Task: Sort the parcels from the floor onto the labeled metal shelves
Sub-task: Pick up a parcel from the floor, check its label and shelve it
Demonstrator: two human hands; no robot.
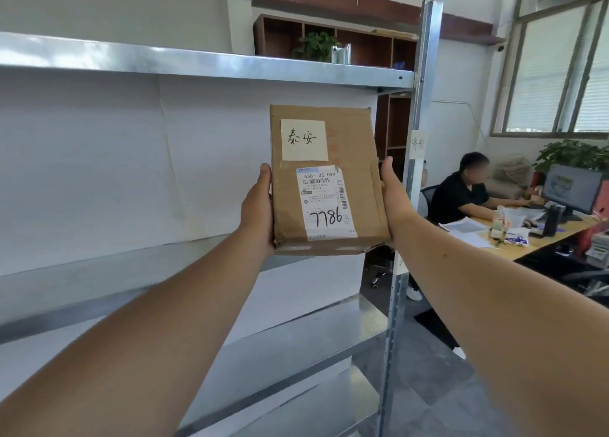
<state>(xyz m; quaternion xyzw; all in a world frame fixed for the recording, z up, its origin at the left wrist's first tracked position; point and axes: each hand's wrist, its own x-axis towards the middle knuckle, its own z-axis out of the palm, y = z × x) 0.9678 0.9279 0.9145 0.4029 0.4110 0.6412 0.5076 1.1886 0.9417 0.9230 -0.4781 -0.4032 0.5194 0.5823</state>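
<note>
A cardboard parcel (pixel 359 146) marked 7786 is held upright in front of the metal shelves (pixel 197 62); left hand (pixel 258 206) and right hand (pixel 393 196) clasp its opposite sides, thumbs forward, fingers hidden behind; a person (pixel 461 196) sits at a desk (pixel 540 244) beyond.

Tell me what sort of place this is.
Probably a small parcel-sorting office. Metal shelving carries a handwritten tag on its post, a cardboard parcel bears a shipping label, and a person works at a desk with a monitor.

Both arms stretch forward, left hand (pixel 258 206) and right hand (pixel 392 194) gripping the parcel (pixel 359 146) between them.
</note>
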